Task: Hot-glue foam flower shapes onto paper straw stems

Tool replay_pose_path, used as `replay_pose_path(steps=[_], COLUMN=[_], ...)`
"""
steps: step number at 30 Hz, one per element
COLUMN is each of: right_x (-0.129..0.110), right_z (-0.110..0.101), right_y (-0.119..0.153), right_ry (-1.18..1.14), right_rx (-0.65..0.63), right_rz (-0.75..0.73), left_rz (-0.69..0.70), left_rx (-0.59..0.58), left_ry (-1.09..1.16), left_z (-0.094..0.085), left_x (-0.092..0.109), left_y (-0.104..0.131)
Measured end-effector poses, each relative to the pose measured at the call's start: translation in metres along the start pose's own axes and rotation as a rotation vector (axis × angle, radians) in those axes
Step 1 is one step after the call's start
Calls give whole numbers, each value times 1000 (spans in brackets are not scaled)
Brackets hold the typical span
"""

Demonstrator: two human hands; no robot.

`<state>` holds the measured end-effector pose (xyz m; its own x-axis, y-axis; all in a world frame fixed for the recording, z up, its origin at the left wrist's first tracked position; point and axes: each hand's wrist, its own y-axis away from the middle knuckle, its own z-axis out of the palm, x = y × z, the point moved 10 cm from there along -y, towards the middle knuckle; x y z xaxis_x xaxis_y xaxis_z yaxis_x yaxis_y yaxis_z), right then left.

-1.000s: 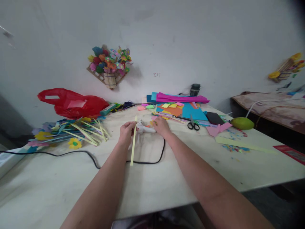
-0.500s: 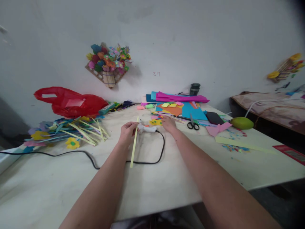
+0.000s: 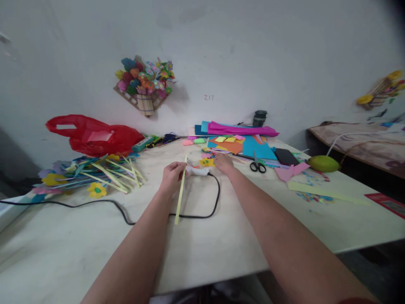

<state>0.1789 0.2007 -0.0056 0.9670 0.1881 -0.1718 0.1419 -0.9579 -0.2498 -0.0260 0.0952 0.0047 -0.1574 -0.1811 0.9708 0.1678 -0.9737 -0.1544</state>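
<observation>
My left hand [image 3: 172, 176] pinches a pale yellow paper strip [image 3: 180, 196], which hangs lengthwise toward the table's near edge. Just right of it lies a white glue gun [image 3: 198, 171] with a black cord [image 3: 217, 196]; its front end is partly hidden by the strip and fingers. My right hand [image 3: 224, 163] rests farther right with its fingers curled down at small coloured pieces, and what is in the fingertips is too small to make out. Beside those fingertips are yellow paper flowers [image 3: 206, 162].
Left are a red plastic bag [image 3: 95, 137] and a heap of paper strips and flowers [image 3: 107, 175]. Coloured sheets [image 3: 240, 128] lie at the back. To the right are scissors [image 3: 257, 166], a dark phone [image 3: 285, 156], a green fruit [image 3: 323, 164] and paper scraps [image 3: 314, 197].
Both hands keep nearly the same places. The view has shifted slightly, and the paper strip is still held in my left hand.
</observation>
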Motion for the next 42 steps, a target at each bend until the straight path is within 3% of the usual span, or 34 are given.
replay_pose_path(steps=[5, 9, 13, 16, 22, 27, 33, 42], right_x=[4, 18, 22, 13, -17, -24, -26, -23], right_z=[-23, -42, -41, -40, -62, -73, -63, -44], right_y=[2, 7, 12, 18, 38, 49, 43, 35], right_ry=[-148, -495, -863, -1023, -928, -812, -980, -1228], right_rx=[205, 404, 492, 536, 592, 603, 524, 447], right_rz=[9, 88, 139, 89, -121, -140, -152, -12], left_rz=[23, 49, 48, 35, 29, 14, 1, -63], left_rx=[-27, -58, -67, -89, -121, -124, -188, -227], left_ry=[-19, -25, -50, -54, -41, -52, -63, -18], left_z=[2, 6, 10, 13, 16, 18, 24, 32], left_x=[1, 3, 3, -1, -2, 0, -2, -6], left_y=[0, 0, 0, -2, -3, -1, 0, 2])
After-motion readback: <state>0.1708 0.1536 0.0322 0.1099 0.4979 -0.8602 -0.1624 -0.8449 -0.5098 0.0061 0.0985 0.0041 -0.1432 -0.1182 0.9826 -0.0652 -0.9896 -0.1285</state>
